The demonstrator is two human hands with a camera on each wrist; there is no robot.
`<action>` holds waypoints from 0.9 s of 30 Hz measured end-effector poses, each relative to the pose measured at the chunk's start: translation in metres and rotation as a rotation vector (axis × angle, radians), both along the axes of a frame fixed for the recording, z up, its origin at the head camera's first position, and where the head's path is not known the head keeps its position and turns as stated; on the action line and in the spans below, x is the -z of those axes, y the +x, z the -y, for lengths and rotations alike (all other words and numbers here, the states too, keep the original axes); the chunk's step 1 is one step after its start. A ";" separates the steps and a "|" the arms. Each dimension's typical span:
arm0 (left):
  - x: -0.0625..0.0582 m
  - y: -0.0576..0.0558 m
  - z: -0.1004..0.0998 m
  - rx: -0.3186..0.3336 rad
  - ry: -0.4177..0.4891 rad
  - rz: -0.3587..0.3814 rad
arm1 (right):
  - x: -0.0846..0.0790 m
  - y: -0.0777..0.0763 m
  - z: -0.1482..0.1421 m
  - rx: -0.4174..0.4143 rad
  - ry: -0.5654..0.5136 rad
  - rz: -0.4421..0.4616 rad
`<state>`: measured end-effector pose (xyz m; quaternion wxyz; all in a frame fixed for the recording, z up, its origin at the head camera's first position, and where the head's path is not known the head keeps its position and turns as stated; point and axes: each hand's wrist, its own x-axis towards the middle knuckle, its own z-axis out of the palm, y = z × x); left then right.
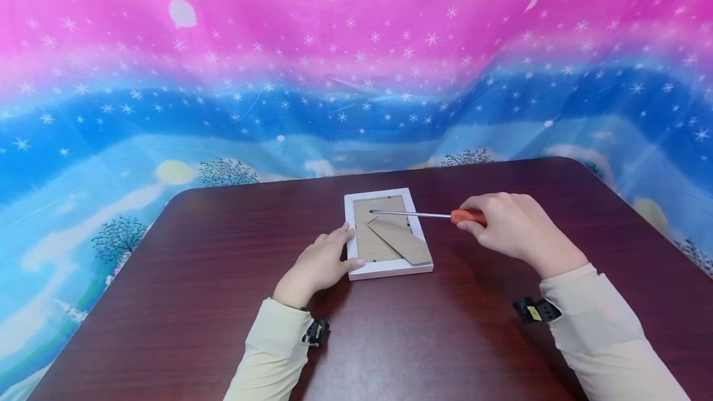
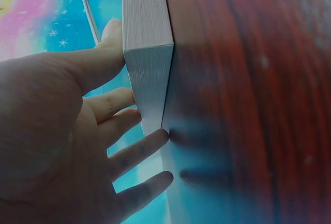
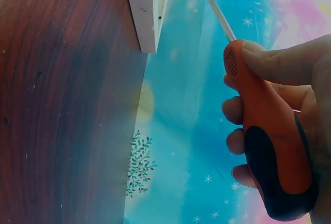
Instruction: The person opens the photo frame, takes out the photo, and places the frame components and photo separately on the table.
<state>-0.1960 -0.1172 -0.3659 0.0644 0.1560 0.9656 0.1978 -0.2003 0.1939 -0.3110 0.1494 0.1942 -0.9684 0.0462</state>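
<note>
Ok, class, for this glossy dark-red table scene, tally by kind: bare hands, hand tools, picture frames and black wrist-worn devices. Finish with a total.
Bare hands: 2 (left hand, right hand)
Orange-and-black-handled metal screwdriver: 1
Brown-backed white rectangular picture frame: 1
Black wrist-worn devices: 2
Total: 6

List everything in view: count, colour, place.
Table: one, reddish-brown, across the foreground
Backdrop: one, mostly pink and blue, behind it
Picture frame: one, white, back up on table
Backing board: one, brown, in the frame
Stand flap: one, brown, over the board
Tabs: at least three, dark, board's edge
Screwdriver: one, orange-and-black handle, silver shaft above the board
Sleeves: two, cream, one either side
Wristbands: two, black, at the cuffs
Left hand: one, bare, at the frame's left side
Right hand: one, bare, gripping the screwdriver
</note>
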 end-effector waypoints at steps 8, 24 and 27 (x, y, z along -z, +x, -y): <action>0.001 0.001 0.000 0.008 -0.019 -0.010 | 0.000 0.001 0.001 0.002 -0.001 0.014; -0.003 0.011 -0.017 -0.036 -0.168 -0.036 | -0.003 0.001 -0.003 0.006 0.008 0.008; -0.004 0.015 -0.025 -0.073 -0.231 -0.048 | -0.003 0.001 -0.004 0.006 0.004 0.010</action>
